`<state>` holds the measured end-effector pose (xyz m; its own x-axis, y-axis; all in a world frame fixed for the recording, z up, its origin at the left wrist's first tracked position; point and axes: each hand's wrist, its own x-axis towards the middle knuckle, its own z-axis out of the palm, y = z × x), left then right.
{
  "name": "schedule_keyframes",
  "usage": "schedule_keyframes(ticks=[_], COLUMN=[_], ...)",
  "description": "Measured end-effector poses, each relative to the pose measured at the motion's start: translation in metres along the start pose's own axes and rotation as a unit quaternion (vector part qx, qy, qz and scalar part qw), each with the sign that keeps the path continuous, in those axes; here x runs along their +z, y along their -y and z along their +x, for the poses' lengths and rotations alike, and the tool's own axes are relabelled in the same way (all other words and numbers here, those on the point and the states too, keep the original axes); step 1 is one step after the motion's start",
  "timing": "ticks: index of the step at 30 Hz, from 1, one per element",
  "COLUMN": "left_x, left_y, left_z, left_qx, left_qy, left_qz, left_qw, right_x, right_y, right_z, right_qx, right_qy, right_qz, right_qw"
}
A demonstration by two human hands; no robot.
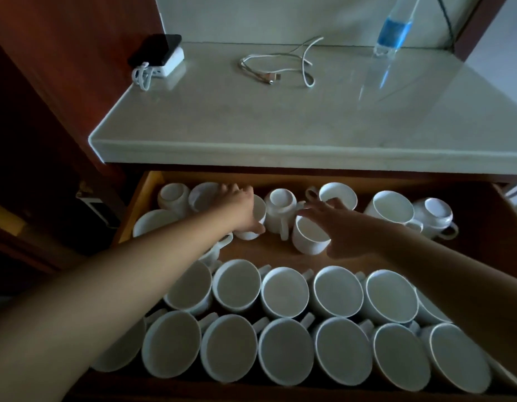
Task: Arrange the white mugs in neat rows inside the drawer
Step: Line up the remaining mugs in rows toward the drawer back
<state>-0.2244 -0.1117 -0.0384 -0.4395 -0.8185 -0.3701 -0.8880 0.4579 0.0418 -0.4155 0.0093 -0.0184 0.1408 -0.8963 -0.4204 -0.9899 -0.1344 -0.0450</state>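
Mugs roughly two-thirds sorted: two front rows done, back of the drawer (pixel 141 195) still jumbled.

Your left hand (pixel 242 204) has its grip closed around a mug (pixel 258 216) at the back; your right hand (pixel 342 224) hovers with fingers spread, holding nothing, over an upright mug (pixel 309 236). Several back mugs lie upside down or tipped, so a third row remains for you.

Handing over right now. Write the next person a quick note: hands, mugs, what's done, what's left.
Left hand: reaching over the back-left mugs, grip hidden.
Right hand: open, spread above a tilted mug.
Done: two front rows of upright mugs in the drawer.
Left: the back mugs are scattered, several inverted or tipped. Right them into rows.
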Motion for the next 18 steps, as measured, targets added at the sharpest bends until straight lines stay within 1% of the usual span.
schedule_keyframes(ticks=[2, 6, 9, 13, 16, 18], left_x=[0.005, 0.005, 0.000, -0.003, -0.006, -0.008], left_y=[-0.007, -0.017, -0.019, -0.016, -0.013, -0.008], left_z=[0.008, 0.013, 0.006, -0.003, -0.014, -0.022], left_qx=[-0.019, -0.049, -0.052, -0.010, 0.032, 0.075], left_qy=[0.001, -0.018, -0.036, -0.070, -0.074, -0.074], left_qz=[0.033, 0.042, 0.068, 0.067, 0.071, 0.072], left_qw=[0.999, 0.998, 0.996, 0.995, 0.994, 0.992], right_x=[0.004, 0.007, 0.005, 0.001, 0.006, 0.010], right_y=[-0.003, -0.009, -0.014, -0.016, -0.014, -0.011], right_z=[0.004, 0.010, 0.016, 0.018, 0.016, 0.015], right_qx=[-0.002, -0.015, -0.032, -0.030, -0.005, 0.005], right_qy=[-0.004, -0.053, -0.070, -0.093, -0.096, -0.108], right_qz=[-0.033, -0.098, -0.127, -0.148, -0.152, -0.147], right_qw=[0.999, 0.994, 0.989, 0.984, 0.984, 0.983])
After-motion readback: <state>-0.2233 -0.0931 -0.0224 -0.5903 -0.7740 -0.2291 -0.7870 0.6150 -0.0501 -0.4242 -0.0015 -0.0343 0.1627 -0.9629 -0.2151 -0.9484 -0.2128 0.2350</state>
